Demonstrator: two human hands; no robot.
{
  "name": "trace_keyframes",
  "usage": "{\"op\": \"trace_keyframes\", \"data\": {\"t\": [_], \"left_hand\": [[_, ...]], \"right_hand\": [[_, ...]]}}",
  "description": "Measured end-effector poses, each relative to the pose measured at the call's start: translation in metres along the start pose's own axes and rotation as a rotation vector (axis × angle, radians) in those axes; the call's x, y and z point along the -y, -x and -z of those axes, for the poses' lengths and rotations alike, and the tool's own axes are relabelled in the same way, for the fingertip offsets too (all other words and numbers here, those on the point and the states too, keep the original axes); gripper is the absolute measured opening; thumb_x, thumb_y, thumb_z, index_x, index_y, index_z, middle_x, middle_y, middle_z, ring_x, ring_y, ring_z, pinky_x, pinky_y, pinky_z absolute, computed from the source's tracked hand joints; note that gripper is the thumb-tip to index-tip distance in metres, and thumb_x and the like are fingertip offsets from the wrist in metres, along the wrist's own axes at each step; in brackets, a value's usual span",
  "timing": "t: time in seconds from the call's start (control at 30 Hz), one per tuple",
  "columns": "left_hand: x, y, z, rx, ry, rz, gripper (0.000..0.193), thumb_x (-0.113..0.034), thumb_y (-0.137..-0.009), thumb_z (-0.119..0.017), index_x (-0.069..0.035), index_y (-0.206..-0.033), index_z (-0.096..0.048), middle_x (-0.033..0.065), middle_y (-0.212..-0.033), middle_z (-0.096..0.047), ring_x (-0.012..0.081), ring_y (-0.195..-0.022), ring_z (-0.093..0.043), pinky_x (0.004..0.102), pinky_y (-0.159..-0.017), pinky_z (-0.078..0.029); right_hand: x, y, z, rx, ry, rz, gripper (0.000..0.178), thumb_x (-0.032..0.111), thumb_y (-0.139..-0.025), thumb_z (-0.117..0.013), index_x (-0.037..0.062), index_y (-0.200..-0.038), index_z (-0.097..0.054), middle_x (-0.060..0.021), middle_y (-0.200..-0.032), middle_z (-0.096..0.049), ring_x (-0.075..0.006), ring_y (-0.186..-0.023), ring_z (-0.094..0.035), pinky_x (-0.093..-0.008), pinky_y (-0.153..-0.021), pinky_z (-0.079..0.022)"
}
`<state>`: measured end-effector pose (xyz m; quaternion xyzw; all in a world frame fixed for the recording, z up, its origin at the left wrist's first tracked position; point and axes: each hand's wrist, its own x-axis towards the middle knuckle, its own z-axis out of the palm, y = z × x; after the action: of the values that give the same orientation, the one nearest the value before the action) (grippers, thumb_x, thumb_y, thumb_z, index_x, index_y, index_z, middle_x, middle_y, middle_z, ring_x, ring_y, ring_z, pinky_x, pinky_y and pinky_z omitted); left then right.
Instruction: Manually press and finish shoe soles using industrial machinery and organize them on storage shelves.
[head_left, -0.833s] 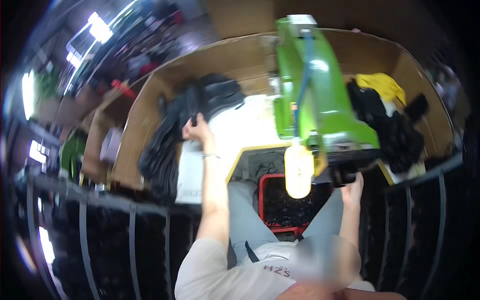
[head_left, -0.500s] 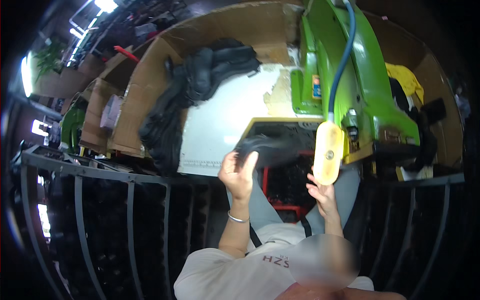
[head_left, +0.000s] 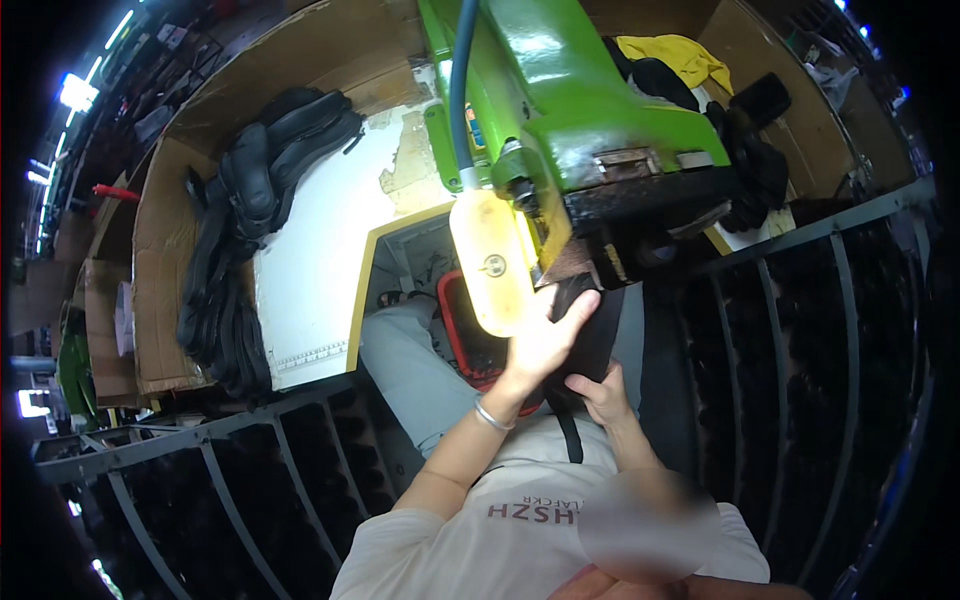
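Left hand [head_left: 545, 338] and right hand [head_left: 606, 397] on black piece [head_left: 592, 345], green machine [head_left: 585, 115] beyond

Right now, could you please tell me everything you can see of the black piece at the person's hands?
The black piece looks flat and matt, perhaps leather-like, though its material is uncertain. It lies between the green machine and the person's lap, right of the yellow lamp. The left hand touches its upper part, thumb across it; the right hand has its near end in a grip. Its far end is dark, so contact with the machine cannot be told.
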<state>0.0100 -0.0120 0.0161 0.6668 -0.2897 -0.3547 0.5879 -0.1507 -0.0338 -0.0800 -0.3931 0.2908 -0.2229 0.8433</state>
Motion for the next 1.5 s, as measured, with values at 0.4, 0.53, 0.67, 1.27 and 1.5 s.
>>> {"op": "trace_keyframes", "data": {"t": [0.4,0.53,0.67,1.27,1.5], "left_hand": [[0.048,0.012,0.0,-0.225,0.16,-0.129,0.011,-0.003,-0.083,-0.065,0.002,-0.091,-0.06,0.0,-0.08,-0.06,0.0047,-0.07,-0.053,0.0189,-0.064,-0.044],[0.053,0.003,0.018,-0.239,-0.219,-0.322,0.013,-0.005,-0.083,-0.066,0.002,-0.091,-0.059,0.0022,-0.081,-0.061,0.0054,-0.068,-0.053,0.0207,-0.063,-0.044],[0.027,0.004,0.047,-0.086,0.289,-0.301,0.026,-0.002,-0.08,-0.066,0.006,-0.105,-0.061,0.0072,-0.093,-0.066,0.0131,-0.081,-0.062,0.0272,-0.078,-0.05],[0.042,0.029,0.048,0.184,0.023,0.067,0.032,-0.006,-0.08,-0.069,0.002,-0.109,-0.058,0.0059,-0.097,-0.063,0.0104,-0.092,-0.056,0.0255,-0.083,-0.046],[0.043,0.002,-0.001,-0.188,0.095,-0.233,0.009,-0.003,-0.085,-0.064,0.001,-0.092,-0.061,-0.0014,-0.078,-0.059,0.0022,-0.069,-0.052,0.0169,-0.06,-0.042]], "right_hand": [[0.089,-0.015,0.03,-0.314,-0.046,0.346,0.046,-0.006,-0.068,-0.062,-0.0015,-0.112,-0.049,-0.0107,-0.1,-0.059,-0.0217,-0.094,-0.059,-0.0328,-0.086,-0.048],[0.133,-0.058,0.007,-0.18,-0.044,0.451,0.042,-0.004,-0.073,-0.061,0.0021,-0.112,-0.048,-0.0108,-0.101,-0.059,-0.0202,-0.092,-0.06,-0.0314,-0.084,-0.048],[0.126,-0.083,0.006,-0.059,-0.055,0.412,0.041,-0.003,-0.074,-0.061,0.0028,-0.113,-0.049,-0.009,-0.1,-0.06,-0.0177,-0.092,-0.059,-0.0296,-0.084,-0.048],[0.072,-0.082,-0.048,0.085,0.334,0.444,0.05,0.007,-0.074,-0.073,-0.003,-0.117,-0.048,-0.0069,-0.106,-0.057,-0.0152,-0.096,-0.055,-0.0275,-0.085,-0.044],[0.012,0.014,0.006,0.073,0.226,-0.045,0.058,0.006,-0.074,-0.072,-0.0065,-0.123,-0.045,-0.0124,-0.112,-0.058,-0.0187,-0.107,-0.054,-0.0308,-0.095,-0.04]]}}
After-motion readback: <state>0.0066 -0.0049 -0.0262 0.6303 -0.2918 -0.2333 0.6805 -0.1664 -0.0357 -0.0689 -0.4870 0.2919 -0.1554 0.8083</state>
